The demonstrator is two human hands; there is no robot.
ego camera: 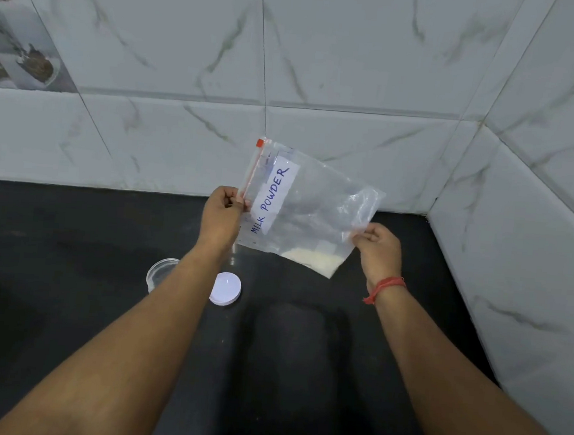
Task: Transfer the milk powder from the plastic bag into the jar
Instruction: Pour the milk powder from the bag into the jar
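A clear zip bag (317, 206) with a white label reading MILK POWDER hangs tilted above the black counter. A small heap of pale milk powder (316, 259) lies in its lowest corner. My left hand (222, 214) pinches the bag's zip edge with its orange slider at the top. My right hand (377, 246) pinches the bag's opposite edge, near the powder corner. The clear jar (159, 272) stands open on the counter, partly hidden behind my left forearm. Its white round lid (225, 288) lies flat just to the right of that forearm.
The black counter (68, 268) runs back to a marble-tiled wall (181, 140) and meets a tiled side wall (515, 269) on the right. A red thread band circles my right wrist.
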